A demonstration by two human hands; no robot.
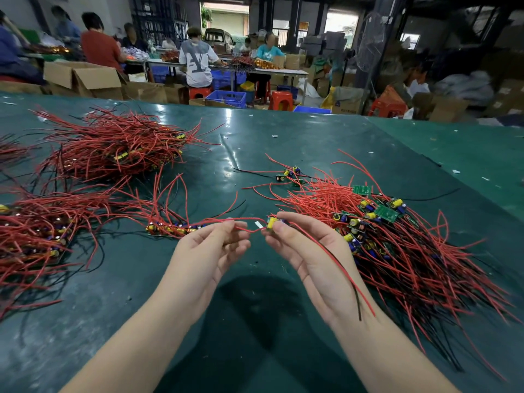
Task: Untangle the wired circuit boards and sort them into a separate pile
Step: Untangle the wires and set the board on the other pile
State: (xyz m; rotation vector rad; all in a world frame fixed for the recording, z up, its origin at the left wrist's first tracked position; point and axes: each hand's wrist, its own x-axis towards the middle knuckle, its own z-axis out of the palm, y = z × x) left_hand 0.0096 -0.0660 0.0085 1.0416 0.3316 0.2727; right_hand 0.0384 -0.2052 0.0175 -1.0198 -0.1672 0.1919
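Right hand [309,251] is pinching one small circuit board [273,222] above the table [283,154]; left hand [211,248] is pinching its red wire [246,229]. Board is looking light and rigid, leads limp and snag-prone; holding the board edge, not the yellow capacitor, seems safest.

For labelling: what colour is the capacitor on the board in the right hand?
Yellow, on the capacitor pinched by the right hand; head view.
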